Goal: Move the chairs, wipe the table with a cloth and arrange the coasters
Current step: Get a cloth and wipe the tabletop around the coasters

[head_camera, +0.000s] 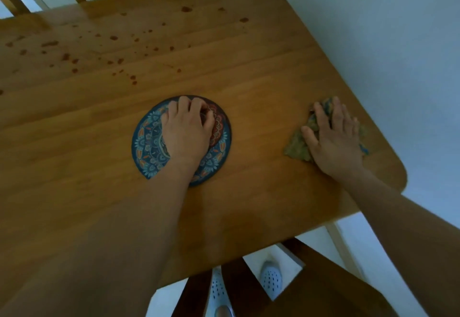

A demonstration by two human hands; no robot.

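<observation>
The left hand (186, 132) lies on a stack of round patterned coasters (146, 147) near the middle of the wooden table (249, 67), its fingers curled over the far edge of a smaller reddish coaster (220, 122) on top, though a firm grip cannot be told. The right hand (333, 140) presses flat, fingers spread, on a crumpled yellowish cloth (297, 146) near the table's right edge. Dark red spots (114, 38) dot the far left of the tabletop, and a dark chair (323, 286) stands at the near edge.
</observation>
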